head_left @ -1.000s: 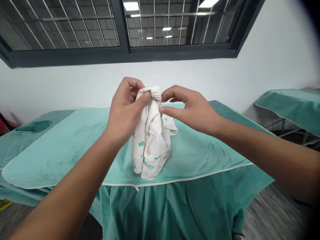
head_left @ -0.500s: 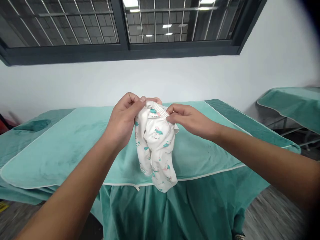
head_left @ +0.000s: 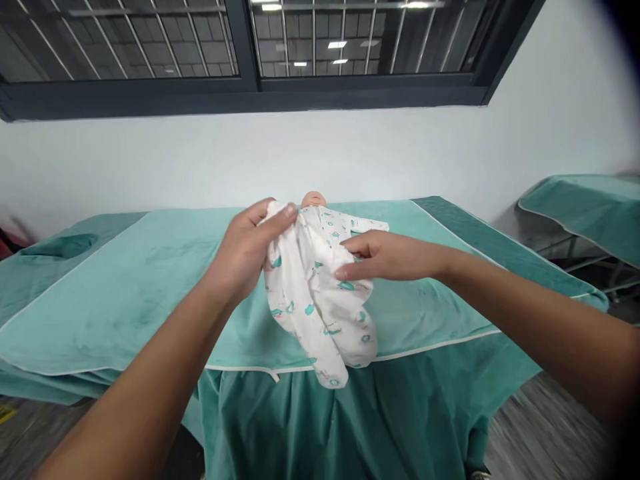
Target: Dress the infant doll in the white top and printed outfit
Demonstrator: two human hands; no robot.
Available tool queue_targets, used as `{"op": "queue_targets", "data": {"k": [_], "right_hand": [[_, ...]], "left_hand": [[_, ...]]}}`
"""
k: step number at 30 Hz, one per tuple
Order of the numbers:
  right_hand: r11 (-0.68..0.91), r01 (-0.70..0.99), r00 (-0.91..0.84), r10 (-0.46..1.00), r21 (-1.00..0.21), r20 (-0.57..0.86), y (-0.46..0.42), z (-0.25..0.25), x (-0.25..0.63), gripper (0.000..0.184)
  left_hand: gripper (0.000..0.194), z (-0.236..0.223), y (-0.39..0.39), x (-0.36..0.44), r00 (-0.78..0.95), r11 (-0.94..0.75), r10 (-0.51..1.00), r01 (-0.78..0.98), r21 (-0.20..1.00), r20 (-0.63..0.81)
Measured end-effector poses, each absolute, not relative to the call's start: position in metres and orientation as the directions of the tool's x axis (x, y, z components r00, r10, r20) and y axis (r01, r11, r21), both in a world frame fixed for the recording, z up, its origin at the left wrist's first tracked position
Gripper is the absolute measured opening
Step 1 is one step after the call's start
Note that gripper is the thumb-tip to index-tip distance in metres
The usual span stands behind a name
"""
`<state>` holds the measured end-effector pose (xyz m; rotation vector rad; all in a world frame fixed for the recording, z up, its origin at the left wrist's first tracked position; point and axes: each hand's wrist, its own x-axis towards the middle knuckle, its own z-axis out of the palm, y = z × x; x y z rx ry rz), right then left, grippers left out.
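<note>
Over a green-draped worktop (head_left: 150, 287), printed baby trousers (head_left: 325, 300) hang from a left hand (head_left: 246, 248) pinching their top, legs slanting rightward toward the near edge, a doll (head_left: 334, 220) beyond, while the right hand (head_left: 387, 255) touches their side, its grip unclear.

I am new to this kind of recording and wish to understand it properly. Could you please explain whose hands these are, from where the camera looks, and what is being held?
There is no machine here: these are a person's own bare hands. The camera is worn on the head and looks forward and down past both arms. A light green cloth covers the surface in front. On it lies a doll in a white printed top, partly hidden. The left hand holds up a small white printed garment, its two legs hanging down. The right hand is at the garment's side; whether it grips is hard to tell.
</note>
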<state>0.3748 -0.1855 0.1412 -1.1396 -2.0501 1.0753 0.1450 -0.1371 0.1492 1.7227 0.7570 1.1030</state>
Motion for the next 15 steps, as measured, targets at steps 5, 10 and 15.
{"op": "queue_targets", "data": {"k": [5,10,15], "right_hand": [[0.307,0.254,-0.391,0.900,-0.917,0.193,-0.192,0.136,0.367,0.030],[0.219,0.070,-0.249,0.949,-0.973,0.196,-0.194,0.134,0.366,0.035],[0.057,0.243,-0.556,0.826,-0.968,-0.091,-0.195,0.128,0.367,0.033]], "left_hand": [[0.033,0.139,-0.148,0.154,0.726,-0.422,0.679,0.264,0.867,0.109],[0.031,0.122,-0.149,0.158,0.712,-0.202,0.702,0.177,0.963,0.016],[0.028,0.109,-0.141,0.152,0.591,-0.029,0.800,-0.135,0.990,0.104]]}}
